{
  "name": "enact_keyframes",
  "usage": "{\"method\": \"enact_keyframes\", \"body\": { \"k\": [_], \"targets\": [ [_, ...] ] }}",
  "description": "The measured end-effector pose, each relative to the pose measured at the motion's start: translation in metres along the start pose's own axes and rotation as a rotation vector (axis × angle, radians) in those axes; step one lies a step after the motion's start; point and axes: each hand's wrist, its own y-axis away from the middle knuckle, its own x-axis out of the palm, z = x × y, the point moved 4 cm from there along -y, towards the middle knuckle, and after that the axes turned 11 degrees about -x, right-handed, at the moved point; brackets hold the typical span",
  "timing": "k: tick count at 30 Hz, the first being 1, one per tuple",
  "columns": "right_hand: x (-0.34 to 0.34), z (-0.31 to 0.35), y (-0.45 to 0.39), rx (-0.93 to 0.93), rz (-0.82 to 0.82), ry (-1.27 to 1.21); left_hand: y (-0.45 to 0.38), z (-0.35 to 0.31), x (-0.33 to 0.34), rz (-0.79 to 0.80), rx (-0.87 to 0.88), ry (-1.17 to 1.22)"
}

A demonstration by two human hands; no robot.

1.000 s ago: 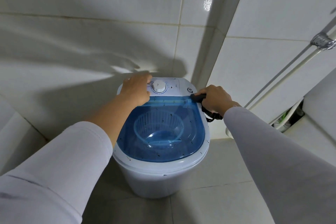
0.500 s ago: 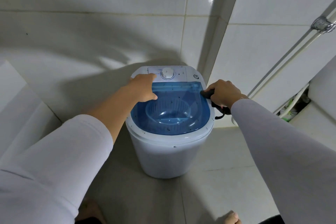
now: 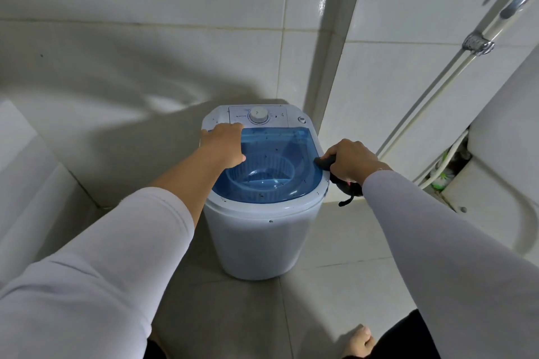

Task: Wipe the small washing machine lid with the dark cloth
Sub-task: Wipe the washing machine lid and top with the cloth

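A small white washing machine (image 3: pixel 259 239) stands on the tiled floor in a corner. Its see-through blue lid (image 3: pixel 280 160) is speckled with dark spots, and a basket shows beneath it. My right hand (image 3: pixel 348 162) grips the dark cloth (image 3: pixel 325 161) and holds it against the lid's right edge; more cloth hangs below the wrist. My left hand (image 3: pixel 226 143) rests on the machine's left side, fingers reaching the white control panel (image 3: pixel 258 116) with its round dial.
Tiled walls close in behind and to the right of the machine. A hose with a metal fitting (image 3: pixel 478 45) runs down the right wall. A white fixture (image 3: pixel 495 183) sits at far right, a white ledge (image 3: pixel 26 160) at left. My bare foot (image 3: pixel 358 341) shows below.
My right hand has slid the cloth along the lid's right edge from near the panel toward me. The view has pulled back, so the machine looks smaller. My left hand stays on the left side.
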Motion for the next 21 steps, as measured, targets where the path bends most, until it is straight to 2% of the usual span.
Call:
{"method": "enact_keyframes", "body": {
  "k": [6,10,16,21],
  "targets": [
    [0.002,-0.001,0.018,-0.006,0.027,-0.01,0.003,-0.002,-0.001,-0.003,-0.017,-0.044],
    [-0.004,-0.004,0.025,-0.029,0.113,-0.017,0.003,-0.003,0.0,-0.028,-0.007,-0.05],
    [-0.027,-0.011,0.021,-0.003,-0.113,-0.011,0.007,-0.003,-0.003,-0.084,0.02,-0.036],
    [-0.004,0.0,0.024,-0.05,-0.061,0.034,0.014,-0.002,-0.002,-0.038,0.027,-0.002]
  ]
}}
